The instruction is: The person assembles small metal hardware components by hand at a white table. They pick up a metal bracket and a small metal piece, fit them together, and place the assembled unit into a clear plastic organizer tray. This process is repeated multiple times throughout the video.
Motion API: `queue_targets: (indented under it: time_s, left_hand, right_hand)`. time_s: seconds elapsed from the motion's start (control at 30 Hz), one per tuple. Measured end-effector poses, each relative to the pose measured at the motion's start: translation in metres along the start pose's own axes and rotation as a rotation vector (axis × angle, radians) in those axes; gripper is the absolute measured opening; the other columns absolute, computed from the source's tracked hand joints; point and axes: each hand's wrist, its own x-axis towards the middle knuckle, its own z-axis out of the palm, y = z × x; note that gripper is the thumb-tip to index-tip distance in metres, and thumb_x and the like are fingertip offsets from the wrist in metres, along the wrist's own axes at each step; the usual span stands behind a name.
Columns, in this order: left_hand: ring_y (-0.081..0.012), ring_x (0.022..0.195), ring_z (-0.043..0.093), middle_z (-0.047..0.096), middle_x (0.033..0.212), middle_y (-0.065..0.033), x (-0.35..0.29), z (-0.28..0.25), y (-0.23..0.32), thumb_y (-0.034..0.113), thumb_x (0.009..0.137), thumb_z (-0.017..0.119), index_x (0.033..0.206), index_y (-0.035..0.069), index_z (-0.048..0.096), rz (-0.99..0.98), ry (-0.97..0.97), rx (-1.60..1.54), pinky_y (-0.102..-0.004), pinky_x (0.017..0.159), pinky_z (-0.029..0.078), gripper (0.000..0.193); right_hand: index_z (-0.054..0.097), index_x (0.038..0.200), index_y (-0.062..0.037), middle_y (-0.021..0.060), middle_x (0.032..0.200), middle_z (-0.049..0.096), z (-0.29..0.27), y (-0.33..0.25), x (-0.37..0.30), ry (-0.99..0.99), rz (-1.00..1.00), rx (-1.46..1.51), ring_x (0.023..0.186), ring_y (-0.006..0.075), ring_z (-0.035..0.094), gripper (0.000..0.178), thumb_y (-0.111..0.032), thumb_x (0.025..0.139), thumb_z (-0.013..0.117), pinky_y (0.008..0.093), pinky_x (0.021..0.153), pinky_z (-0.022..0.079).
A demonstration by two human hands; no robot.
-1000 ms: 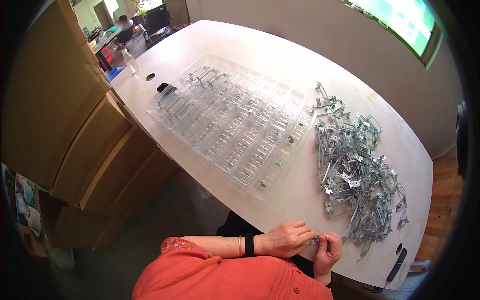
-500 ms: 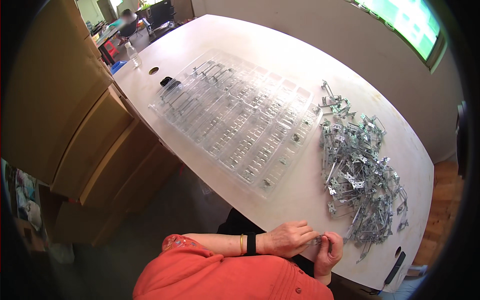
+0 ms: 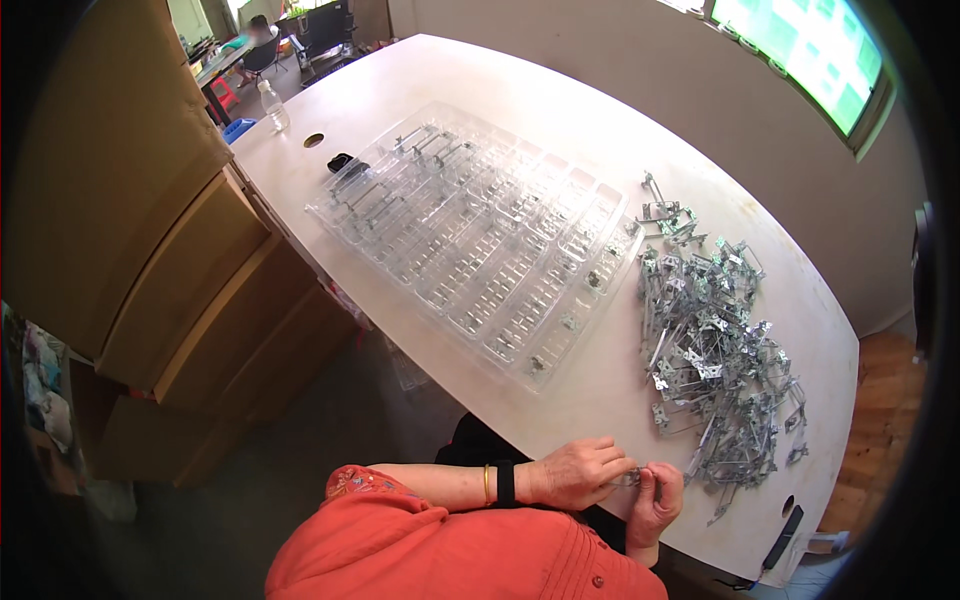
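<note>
My left hand [image 3: 577, 473] and my right hand [image 3: 655, 503] meet at the table's near edge. Between their fingertips is a small metal part [image 3: 630, 478], mostly hidden by the fingers. Both hands are closed around it. To the right of them lies a tangled heap of metal brackets with thin rods [image 3: 715, 365]. Beyond my left hand, clear plastic trays [image 3: 540, 383] lie on the table, with compartments across them. Some brackets with rods [image 3: 430, 145] rest in the far left compartments, and small metal pieces sit in others.
A white table [image 3: 590, 400] carries everything. A clear bottle [image 3: 272, 106] and a black object [image 3: 345, 165] are at its far left. A black strip-shaped object [image 3: 782, 540] lies at the near right corner. Cardboard boxes [image 3: 215, 300] stand at the left. Another person [image 3: 245, 42] sits far back.
The view has shifted slightly. Both hands stay in nearly the same place, still pinching the small metal part; the heap and trays look unchanged.
</note>
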Motion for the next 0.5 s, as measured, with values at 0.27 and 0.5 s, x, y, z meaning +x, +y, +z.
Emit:
queue_targets:
  time_s: [0.27, 0.5]
  left_hand:
    - [-0.028, 0.083, 0.063, 0.069, 0.098, -0.0105, -0.0009, 0.0009, 0.0003, 0.005, 0.079, 0.076, 0.123, 0.0, 0.067, -0.02, -0.017, -0.009, -0.0396, 0.074, 0.055, 0.045]
    - [-0.0282, 0.084, 0.064, 0.069, 0.098, -0.011, -0.0016, 0.0, 0.0011, 0.004, 0.079, 0.076, 0.123, 0.0, 0.067, -0.025, -0.023, -0.009, -0.0394, 0.074, 0.056, 0.045]
  right_hand:
    - [0.069, 0.108, -0.0025, 0.0142, 0.106, 0.07, -0.0021, 0.0003, -0.0011, -0.009, 0.005, -0.035, 0.097, 0.0281, 0.068, 0.01, -0.004, 0.1, 0.073, 0.0369, 0.085, 0.056]
    - [0.069, 0.109, -0.0026, 0.0137, 0.107, 0.07, -0.0031, -0.0008, -0.0011, -0.014, -0.008, 0.002, 0.098, 0.0286, 0.068, 0.008, -0.005, 0.101, 0.072, 0.0371, 0.087, 0.055]
